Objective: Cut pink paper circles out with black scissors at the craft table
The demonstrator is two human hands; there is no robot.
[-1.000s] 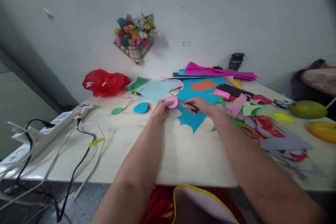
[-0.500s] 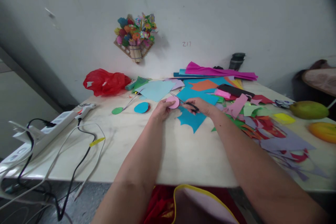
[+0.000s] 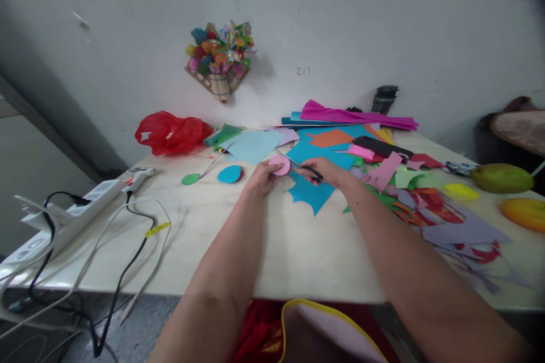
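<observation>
Pinched in my left hand [image 3: 264, 177] is a pink paper circle [image 3: 280, 165], held above the table. My right hand [image 3: 320, 170] grips a pair of scissors [image 3: 313, 172] by the dark handles, and the blades point left along the circle's upper right edge. Whether the blades touch the paper I cannot tell. Beneath and behind the hands lies blue paper [image 3: 313, 198] with scalloped cut edges. Left of my left hand rest a blue circle [image 3: 229, 174], with a red edge showing under it, and a green circle [image 3: 190, 179].
Coloured paper scraps [image 3: 426, 204] spread over the right side, beside a green mango-like fruit [image 3: 501, 178]. A dark phone-like slab [image 3: 382, 147] lies behind them. A power strip [image 3: 70, 212] with cables runs along the left edge. A red plastic bag [image 3: 172, 133] sits at the back left.
The pink circle has shifted very slightly left in my left hand, and the scissor blades appear a little further apart. Everything else stays where it was.
</observation>
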